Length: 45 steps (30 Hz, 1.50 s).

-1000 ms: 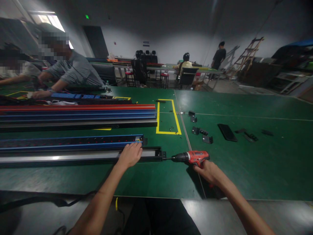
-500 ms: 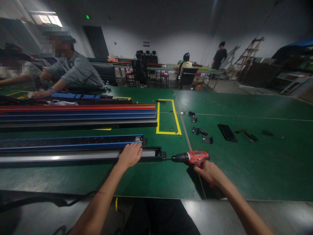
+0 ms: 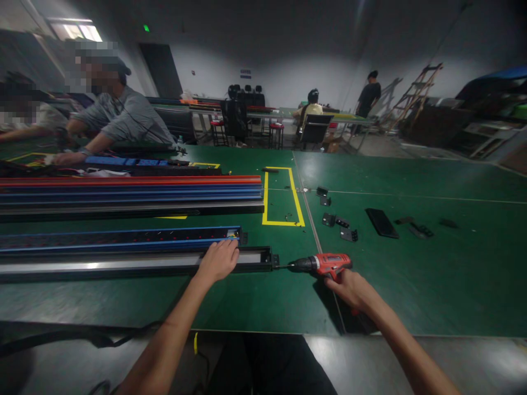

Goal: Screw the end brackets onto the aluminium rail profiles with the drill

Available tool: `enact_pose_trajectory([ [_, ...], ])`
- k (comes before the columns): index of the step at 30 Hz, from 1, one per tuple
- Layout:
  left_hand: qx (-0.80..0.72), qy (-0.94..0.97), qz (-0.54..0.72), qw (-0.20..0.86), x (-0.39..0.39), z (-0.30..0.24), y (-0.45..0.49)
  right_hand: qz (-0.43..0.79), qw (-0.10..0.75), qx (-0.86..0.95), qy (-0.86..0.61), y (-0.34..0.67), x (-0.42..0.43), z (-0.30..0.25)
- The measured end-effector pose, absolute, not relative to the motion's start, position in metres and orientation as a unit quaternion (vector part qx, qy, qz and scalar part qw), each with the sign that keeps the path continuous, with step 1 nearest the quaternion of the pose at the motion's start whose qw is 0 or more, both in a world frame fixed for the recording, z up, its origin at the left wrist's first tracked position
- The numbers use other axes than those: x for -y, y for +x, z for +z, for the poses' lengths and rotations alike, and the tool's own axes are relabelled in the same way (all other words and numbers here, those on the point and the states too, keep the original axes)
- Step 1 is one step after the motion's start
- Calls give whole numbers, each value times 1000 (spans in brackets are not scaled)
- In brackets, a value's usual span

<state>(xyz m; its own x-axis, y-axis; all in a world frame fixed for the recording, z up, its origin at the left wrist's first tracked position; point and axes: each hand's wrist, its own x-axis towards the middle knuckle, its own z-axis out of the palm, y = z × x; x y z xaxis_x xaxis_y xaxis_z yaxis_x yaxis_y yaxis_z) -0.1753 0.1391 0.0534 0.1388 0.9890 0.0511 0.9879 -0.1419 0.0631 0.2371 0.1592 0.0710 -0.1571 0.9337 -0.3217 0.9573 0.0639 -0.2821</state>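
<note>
My right hand (image 3: pixel 349 288) grips a red and black cordless drill (image 3: pixel 332 264), which lies level and points left. The drill's long bit reaches the black end bracket (image 3: pixel 275 260) on a long black metal channel (image 3: pixel 253 257). My left hand (image 3: pixel 219 260) lies over that channel near its right end, fingers curled across the far side and pressing it down. Just behind it lies a blue channel (image 3: pixel 185 237) with its own black end piece (image 3: pixel 244 237); my fingertips are close to its near edge. The exact contact of bit and screw is too small to make out.
Several blue, red and black profiles (image 3: pixel 230 195) lie farther back. Black brackets (image 3: pixel 349 235) and a dark phone-like slab (image 3: pixel 381 223) lie to the right on the green table (image 3: pixel 444 280). A co-worker in a grey shirt (image 3: pixel 132 118) works at the far left.
Both hands, the drill and the channel hold almost the same places. The view has shifted very slightly.
</note>
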Motion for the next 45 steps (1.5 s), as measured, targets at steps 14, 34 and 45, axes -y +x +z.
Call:
enact_pose_trajectory([
  [14, -653, 755, 51, 10, -138, 54, -175, -219, 27, -727, 650, 238, -160, 71],
  [34, -658, 752, 50, 4, -138, 54, -174, -219, 15, -727, 651, 238, -159, 70],
  [45, -558, 811, 143, 104, -144, 70, -173, -217, 6, -730, 647, 236, -157, 75],
])
